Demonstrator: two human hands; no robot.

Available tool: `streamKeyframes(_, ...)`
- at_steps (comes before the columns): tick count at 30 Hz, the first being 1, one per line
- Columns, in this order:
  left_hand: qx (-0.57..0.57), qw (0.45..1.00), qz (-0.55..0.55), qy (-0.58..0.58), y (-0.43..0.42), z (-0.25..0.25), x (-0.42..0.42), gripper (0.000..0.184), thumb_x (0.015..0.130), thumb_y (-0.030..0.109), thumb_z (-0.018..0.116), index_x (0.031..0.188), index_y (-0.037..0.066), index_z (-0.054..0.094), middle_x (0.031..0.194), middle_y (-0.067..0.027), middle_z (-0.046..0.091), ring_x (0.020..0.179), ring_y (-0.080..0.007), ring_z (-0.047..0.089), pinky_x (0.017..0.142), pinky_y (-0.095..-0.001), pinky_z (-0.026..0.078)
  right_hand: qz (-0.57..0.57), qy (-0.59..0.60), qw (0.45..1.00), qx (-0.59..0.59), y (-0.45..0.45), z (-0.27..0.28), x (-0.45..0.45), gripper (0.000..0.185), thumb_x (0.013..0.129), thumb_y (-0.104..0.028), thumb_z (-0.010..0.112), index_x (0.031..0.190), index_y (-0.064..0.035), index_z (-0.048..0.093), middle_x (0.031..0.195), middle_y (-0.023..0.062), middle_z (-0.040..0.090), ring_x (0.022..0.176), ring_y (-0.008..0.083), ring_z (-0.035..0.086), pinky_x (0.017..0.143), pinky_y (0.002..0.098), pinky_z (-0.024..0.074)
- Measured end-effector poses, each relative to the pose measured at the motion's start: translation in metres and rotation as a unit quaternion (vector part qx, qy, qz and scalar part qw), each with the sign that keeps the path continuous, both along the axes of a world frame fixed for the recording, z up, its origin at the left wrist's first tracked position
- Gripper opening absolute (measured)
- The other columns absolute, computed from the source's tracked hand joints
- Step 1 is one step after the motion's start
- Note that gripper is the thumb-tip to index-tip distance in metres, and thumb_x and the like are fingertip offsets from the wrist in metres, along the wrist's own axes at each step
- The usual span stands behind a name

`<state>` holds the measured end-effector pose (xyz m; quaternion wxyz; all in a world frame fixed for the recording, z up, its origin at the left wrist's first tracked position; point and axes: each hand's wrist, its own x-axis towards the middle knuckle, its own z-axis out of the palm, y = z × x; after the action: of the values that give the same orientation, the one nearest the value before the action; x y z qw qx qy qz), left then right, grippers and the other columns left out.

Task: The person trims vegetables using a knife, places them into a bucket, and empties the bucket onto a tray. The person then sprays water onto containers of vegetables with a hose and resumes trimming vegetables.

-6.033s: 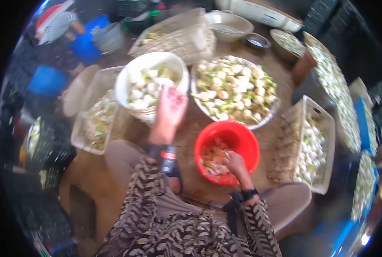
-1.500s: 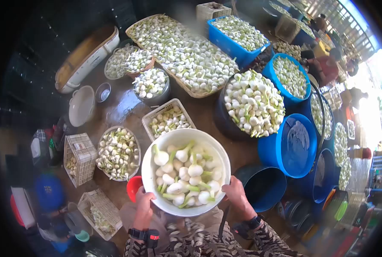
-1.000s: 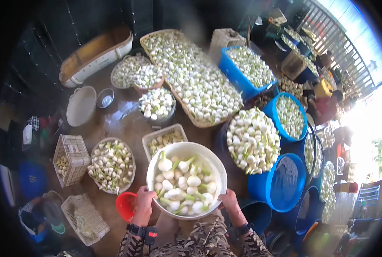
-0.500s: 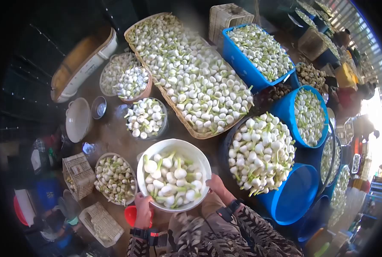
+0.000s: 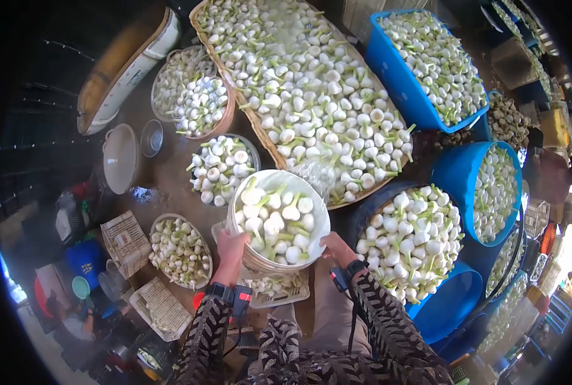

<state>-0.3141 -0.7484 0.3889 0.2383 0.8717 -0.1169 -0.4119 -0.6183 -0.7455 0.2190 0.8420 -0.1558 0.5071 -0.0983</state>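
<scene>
Both my hands hold a white bucket (image 5: 320,228) with pale garlic bulbs (image 5: 276,221) inside, their stems green. My left hand (image 5: 232,249) grips its left side and my right hand (image 5: 338,248) its right side near the rim. The bucket leans away from me, its far rim close to the near end of a long woven basket (image 5: 265,142) full of garlic bulbs. Water (image 5: 318,174) splashes out over that rim onto the bulbs there. A plastic crate (image 5: 301,292) with more bulbs shows partly beneath the bucket.
On the right stand a heaped tub of garlic bulbs (image 5: 414,240), a blue barrel (image 5: 450,192) and a blue rectangular tub (image 5: 392,80). To the left are a basin of bulbs (image 5: 180,253), wicker-like crates (image 5: 125,240), a pale basin (image 5: 120,160) and a small metal bowl (image 5: 152,138).
The bucket has moved up and away from me towards the long basket and tilted forward. Water now spills from it. The crate below has come into view.
</scene>
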Motion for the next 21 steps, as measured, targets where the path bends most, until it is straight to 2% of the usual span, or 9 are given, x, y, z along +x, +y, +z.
streamKeyframes(3, -0.011, 0.998, -0.01, -0.065, 0.019, -0.051, 0.006, 0.044, 0.053, 0.007, 0.07, 0.093, -0.006, 0.054, 0.083, -0.0116, 0.061, 0.07, -0.0182, 0.059, 0.059, -0.0293, 0.046, 0.011, -0.018, 0.972, -0.234, 0.026, -0.076, -0.005, 0.023, 0.067, -0.011, 0.057, 0.084, 0.0037, 0.062, 0.063, 0.0083, 0.06, 0.043, 0.0196, 0.056, 0.035, 0.0274, 0.044)
streamKeyframes(6, -0.069, 0.989, -0.021, -0.131, 0.009, -0.066, -0.005, 0.035, 0.056, 0.004, 0.07, 0.088, -0.006, 0.058, 0.079, -0.0102, 0.062, 0.064, -0.0174, 0.061, 0.055, -0.0293, 0.047, -0.031, 0.02, 0.984, -0.176, 0.004, -0.081, -0.01, 0.029, 0.066, -0.011, 0.056, 0.091, 0.0045, 0.061, 0.066, 0.0076, 0.061, 0.043, 0.0181, 0.055, 0.033, 0.0266, 0.0431)
streamKeyframes(7, -0.088, 0.993, 0.016, -0.083, -0.011, -0.048, -0.017, 0.035, 0.057, 0.004, 0.071, 0.088, -0.006, 0.058, 0.08, -0.0101, 0.062, 0.063, -0.018, 0.061, 0.055, -0.0295, 0.047, 0.036, -0.034, 0.999, 0.022, -0.042, -0.043, -0.011, 0.039, 0.067, -0.011, 0.064, 0.106, -0.0058, 0.058, 0.081, 0.003, 0.06, 0.063, 0.018, 0.061, 0.051, 0.0331, 0.0509)
streamKeyframes(8, -0.102, 0.993, 0.052, -0.036, -0.027, -0.038, -0.024, 0.036, 0.057, 0.005, 0.072, 0.089, -0.006, 0.059, 0.08, -0.0101, 0.062, 0.062, -0.0186, 0.061, 0.054, -0.0297, 0.047, 0.024, -0.042, 0.999, 0.01, -0.052, -0.049, -0.004, 0.039, 0.071, -0.014, 0.057, 0.109, -0.0037, 0.057, 0.081, 0.0056, 0.062, 0.051, 0.0169, 0.059, 0.039, 0.0323, 0.0469)
streamKeyframes(10, -0.125, 0.986, 0.05, -0.095, -0.044, -0.05, -0.022, 0.035, 0.059, 0.006, 0.073, 0.089, -0.005, 0.059, 0.081, -0.0102, 0.062, 0.059, -0.0187, 0.061, 0.047, -0.0303, 0.046, 0.056, 0.026, 0.998, -0.017, -0.08, -0.026, 0.009, 0.035, 0.074, -0.015, 0.055, 0.106, -0.0028, 0.059, 0.083, 0.0059, 0.063, 0.057, 0.0167, 0.061, 0.041, 0.0307, 0.0471)
streamKeyframes(13, -0.126, 0.99, 0.054, 0.032, -0.064, -0.052, -0.023, 0.042, 0.063, 0.01, 0.074, 0.096, -0.004, 0.053, 0.079, -0.0113, 0.06, 0.055, -0.0186, 0.059, 0.035, -0.0307, 0.041, 0.093, 0.093, 0.98, -0.148, -0.089, -0.028, 0.016, 0.037, 0.077, -0.019, 0.053, 0.108, -0.0005, 0.057, 0.085, 0.0106, 0.065, 0.066, 0.0242, 0.063, 0.051, 0.0369, 0.0501)
streamKeyframes(14, -0.113, 0.991, 0.057, 0.039, -0.07, -0.053, -0.028, 0.042, 0.063, 0.01, 0.074, 0.096, -0.004, 0.053, 0.079, -0.0113, 0.06, 0.055, -0.0186, 0.059, 0.035, -0.0307, 0.041, 0.302, 0.338, 0.828, -0.331, -0.087, -0.042, 0.013, 0.036, 0.08, -0.023, 0.055, 0.108, 0.0, 0.056, 0.088, 0.0183, 0.064, 0.077, 0.033, 0.062, 0.066, 0.0414, 0.0496)
streamKeyframes(18, -0.042, 0.99, 0.126, 0.037, -0.077, -0.057, -0.036, 0.049, 0.066, 0.013, 0.074, 0.101, -0.001, 0.042, 0.084, -0.0113, 0.057, 0.057, -0.0202, 0.059, 0.039, -0.0323, 0.043, 0.129, 0.304, 0.694, -0.64, -0.084, 0.117, 0.072, 0.03, 0.078, -0.031, 0.064, 0.09, -0.0037, 0.059, 0.077, 0.0188, 0.061, 0.072, 0.0355, 0.06, 0.064, 0.0445, 0.0466)
streamKeyframes(21, -0.025, 0.986, 0.118, 0.112, -0.083, -0.036, -0.028, 0.05, 0.068, 0.018, 0.072, 0.104, 0.002, 0.04, 0.088, -0.0114, 0.055, 0.065, -0.0218, 0.06, 0.047, -0.0344, 0.048, 0.214, 0.341, 0.713, -0.574, -0.07, 0.113, 0.098, 0.032, 0.074, -0.036, 0.068, 0.073, -0.0061, 0.058, 0.062, 0.0135, 0.058, 0.059, 0.0335, 0.057, 0.053, 0.0433, 0.0438)
